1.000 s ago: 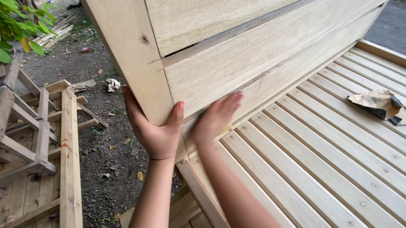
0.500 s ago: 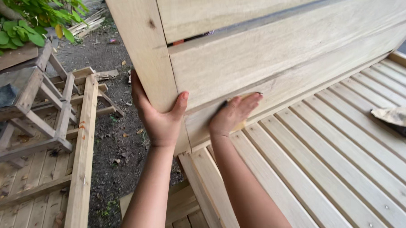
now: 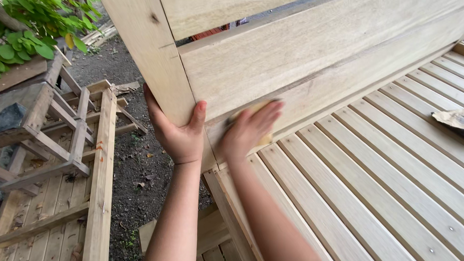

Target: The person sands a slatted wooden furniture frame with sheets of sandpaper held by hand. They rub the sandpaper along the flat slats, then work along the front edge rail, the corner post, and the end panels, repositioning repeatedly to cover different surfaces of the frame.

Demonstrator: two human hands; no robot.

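Note:
A pale wooden furniture frame stands in front of me, with an upright corner post [image 3: 142,45], wide back boards [image 3: 337,62] and a slatted deck [image 3: 374,182]. My left hand [image 3: 178,134] is wrapped around the lower end of the corner post, thumb on its front face. Blurred with motion, my right hand [image 3: 250,128] presses a yellowish piece of sandpaper [image 3: 257,106] flat against the lowest back board, just right of the post. Most of the sandpaper is hidden under the fingers.
A crumpled brown sheet [image 3: 461,120] lies on the slats at the far right. To the left, other unfinished wooden frames [image 3: 99,167] lie on dark gravel ground [image 3: 138,158], with a leafy green plant [image 3: 25,20] at the top left.
My right hand has slid to the right and slightly up along the lowest back board and is now blurred. My left hand keeps its grip on the post. The view has shifted a little.

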